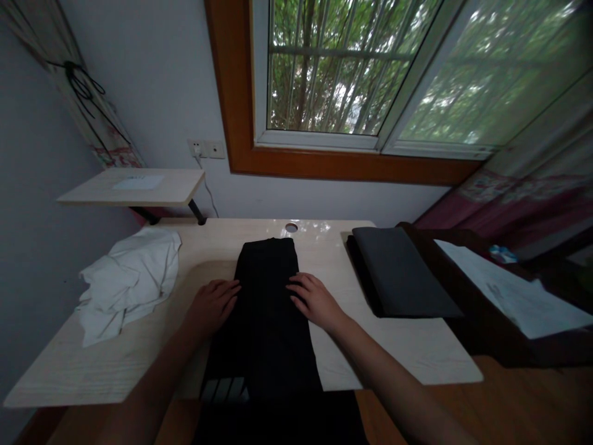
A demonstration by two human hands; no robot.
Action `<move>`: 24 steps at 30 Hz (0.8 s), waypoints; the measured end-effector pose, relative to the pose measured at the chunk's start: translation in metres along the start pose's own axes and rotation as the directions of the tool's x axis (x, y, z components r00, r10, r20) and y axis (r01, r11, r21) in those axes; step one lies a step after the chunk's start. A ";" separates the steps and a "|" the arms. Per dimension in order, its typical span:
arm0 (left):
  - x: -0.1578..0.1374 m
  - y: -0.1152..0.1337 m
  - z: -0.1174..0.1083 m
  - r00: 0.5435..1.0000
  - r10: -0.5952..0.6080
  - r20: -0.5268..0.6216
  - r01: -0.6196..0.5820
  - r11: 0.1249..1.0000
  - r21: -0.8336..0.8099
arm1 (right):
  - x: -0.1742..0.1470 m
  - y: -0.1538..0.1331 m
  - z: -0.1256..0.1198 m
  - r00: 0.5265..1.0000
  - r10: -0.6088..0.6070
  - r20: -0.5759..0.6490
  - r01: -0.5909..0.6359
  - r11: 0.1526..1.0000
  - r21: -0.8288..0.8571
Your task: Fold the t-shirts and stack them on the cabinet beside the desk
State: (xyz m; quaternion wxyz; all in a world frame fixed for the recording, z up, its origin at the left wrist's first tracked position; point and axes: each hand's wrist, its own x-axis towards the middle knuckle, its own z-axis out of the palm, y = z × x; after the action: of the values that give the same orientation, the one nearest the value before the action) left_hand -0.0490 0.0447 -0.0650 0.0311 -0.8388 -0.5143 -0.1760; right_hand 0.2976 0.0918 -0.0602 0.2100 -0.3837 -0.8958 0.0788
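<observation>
A long black garment, likely folded trousers, lies flat down the middle of the pale desk, its near end reaching the front edge. My left hand rests at its left edge, fingers stretched out and touching the cloth. On the opposite edge lies my right hand, with its fingertips spread on the fabric. Neither hand grips anything. Where the black cloth ends near my body is hard to make out in the dark.
A crumpled white cloth lies on the left of the desk, below a small raised shelf bearing a paper. Dark folder-like flat items lie at the right. Beyond them, a white sheet rests on a dark surface. A window stands behind.
</observation>
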 end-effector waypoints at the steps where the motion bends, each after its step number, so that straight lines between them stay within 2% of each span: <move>1: -0.001 -0.001 0.000 1.000 -0.008 0.002 0.008 1.000 0.015 | -0.003 -0.001 -0.001 1.000 -0.005 0.010 0.005 1.000 0.001; 5: 0.002 -0.003 0.001 0.999 -0.036 0.017 0.035 0.998 0.051 | -0.007 -0.001 -0.003 0.999 0.025 0.030 -0.024 0.999 -0.027; 9: 0.012 -0.009 0.004 0.998 -0.066 0.009 0.065 0.997 0.042 | 0.006 0.006 -0.001 0.997 0.062 0.041 -0.060 0.996 -0.065; 24: 0.086 -0.052 0.029 0.995 -0.089 -0.037 0.090 0.995 0.039 | 0.073 0.054 0.016 0.988 0.155 0.016 -0.152 0.982 -0.110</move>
State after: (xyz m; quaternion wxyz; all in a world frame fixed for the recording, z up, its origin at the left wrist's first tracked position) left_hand -0.0514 0.1489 -0.0710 0.0496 -0.8108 -0.5543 -0.1815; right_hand 0.2810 0.1819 -0.0680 0.1711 -0.4613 -0.8691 0.0509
